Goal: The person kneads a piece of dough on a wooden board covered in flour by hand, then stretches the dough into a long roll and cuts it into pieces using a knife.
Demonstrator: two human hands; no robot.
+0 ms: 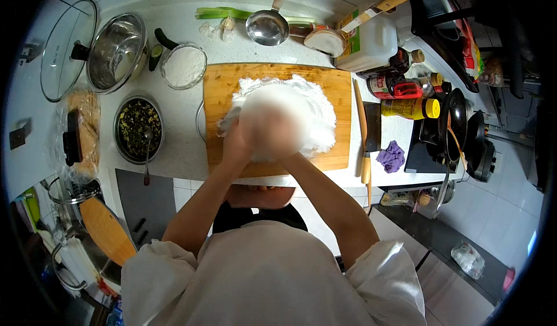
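A wooden cutting board (278, 172) lies on the counter before me with white flour (322, 117) spread over its middle. My left hand (238, 141) and my right hand (289, 145) are close together over the board. A round, blurred whitish patch covers most of both hands, so their fingers and anything between them are hidden. Flour surrounds the patch on several sides. A glass bowl of white flour (184, 66) stands just beyond the board's left edge. Farther left, a metal bowl of chopped green filling (139, 130) has a spoon (148, 152) in it.
A cleaver (372, 128) and a rolling pin (360, 112) lie right of the board, beside a crumpled purple cloth (391, 156). Sauce bottles (409, 108) stand at the right. A ladle (267, 27), garlic (227, 29) and scallion (224, 13) lie behind. A steel pot (117, 54) stands back left.
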